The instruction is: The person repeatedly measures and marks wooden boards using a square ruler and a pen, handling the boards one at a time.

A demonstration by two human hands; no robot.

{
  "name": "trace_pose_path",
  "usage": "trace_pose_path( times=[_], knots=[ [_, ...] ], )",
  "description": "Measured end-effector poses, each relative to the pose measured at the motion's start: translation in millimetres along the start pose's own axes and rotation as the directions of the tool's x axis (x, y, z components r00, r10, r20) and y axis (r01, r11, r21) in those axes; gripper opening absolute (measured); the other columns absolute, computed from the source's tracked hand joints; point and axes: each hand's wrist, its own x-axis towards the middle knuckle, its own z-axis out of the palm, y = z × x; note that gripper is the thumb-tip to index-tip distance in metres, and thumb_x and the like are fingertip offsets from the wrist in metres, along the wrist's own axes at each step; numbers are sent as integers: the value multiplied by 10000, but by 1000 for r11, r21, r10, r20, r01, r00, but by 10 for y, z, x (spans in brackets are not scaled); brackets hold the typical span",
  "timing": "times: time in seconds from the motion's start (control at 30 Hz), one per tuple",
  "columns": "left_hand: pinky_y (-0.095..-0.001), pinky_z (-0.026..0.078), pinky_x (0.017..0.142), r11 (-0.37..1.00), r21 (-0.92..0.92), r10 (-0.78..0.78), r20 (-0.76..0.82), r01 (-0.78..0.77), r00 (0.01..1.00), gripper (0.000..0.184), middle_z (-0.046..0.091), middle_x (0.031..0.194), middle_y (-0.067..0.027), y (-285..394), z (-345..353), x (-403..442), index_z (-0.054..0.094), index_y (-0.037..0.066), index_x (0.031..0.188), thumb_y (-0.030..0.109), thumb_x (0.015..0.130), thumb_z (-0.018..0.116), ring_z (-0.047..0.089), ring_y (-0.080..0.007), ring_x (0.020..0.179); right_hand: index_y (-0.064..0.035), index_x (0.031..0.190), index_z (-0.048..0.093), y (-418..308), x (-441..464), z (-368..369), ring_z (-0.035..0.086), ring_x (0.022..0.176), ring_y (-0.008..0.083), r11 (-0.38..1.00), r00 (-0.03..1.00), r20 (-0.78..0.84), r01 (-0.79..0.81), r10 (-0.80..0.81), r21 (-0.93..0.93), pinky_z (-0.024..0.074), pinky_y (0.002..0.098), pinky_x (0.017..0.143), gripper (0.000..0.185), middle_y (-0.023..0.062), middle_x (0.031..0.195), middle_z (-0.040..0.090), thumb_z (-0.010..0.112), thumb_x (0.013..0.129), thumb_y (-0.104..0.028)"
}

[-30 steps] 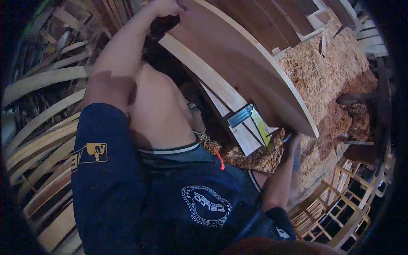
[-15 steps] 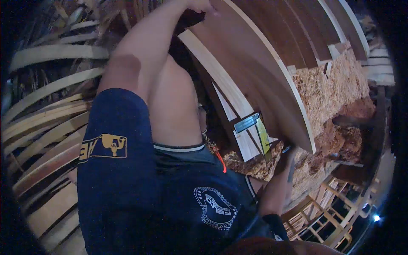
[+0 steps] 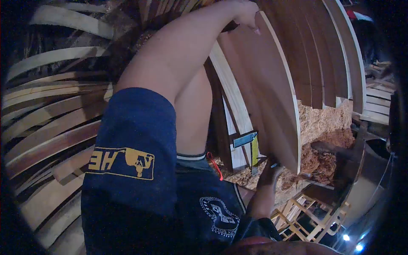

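Apparently midway, with left hand closed on one end of the board, already curved but not yet set down, stretching between it and right hand, too shadowed to tell its hold.

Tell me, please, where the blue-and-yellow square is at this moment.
In the head view, the square sits slightly right of centre, across the lower part of the pale curved strip, just up and left of the right hand.
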Motion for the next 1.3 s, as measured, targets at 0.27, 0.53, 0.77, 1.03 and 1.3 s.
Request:
trace_pose_path(
  times=[0.27,0.53,0.77,1.03,1.3],
  knots=[
    [-420,420,1108,998,-62,-27,3,27,1000,1005,464,1475,-225,14,-32,-75,469,-27,1431,564,708,842,465,-347,1351,-29,1317,525,2,-51,15,594,1091,277,1000,1000,-15,3,-3,-8,499,413,922,455,127,1228,599,546,989,-344],
    [-409,469,1039,1000,-5,-30,69,30,997,979,556,1370,-237,-328,468,653,535,-43,1361,593,686,847,558,-348,1236,-29,1298,526,-17,-98,7,595,1068,272,1000,1000,-19,18,-18,-2,503,407,899,433,123,1202,599,541,993,-336],
    [-397,478,1027,997,-76,-23,-41,19,999,974,588,1324,-248,-40,90,12,560,-56,1330,583,661,866,572,-359,1220,-29,1282,528,-10,-113,-109,595,1047,267,999,999,-31,41,-41,-5,507,402,880,415,120,1180,600,537,996,-330],
    [-366,529,898,938,-307,170,3,-161,985,441,695,1146,-112,106,-29,-184,707,134,1198,460,902,718,662,-223,1044,-29,1263,529,80,-156,-140,596,1024,262,990,989,-62,134,-137,-47,511,397,857,395,116,1154,600,532,999,-322],
    [-400,394,1034,685,-612,-318,236,395,918,773,467,1468,-36,-49,299,78,405,280,1532,709,897,515,524,-264,1253,-34,1165,568,597,81,-410,600,806,161,895,919,-61,363,-390,-261,503,299,678,273,65,954,637,547,1002,-253]
  ],
)
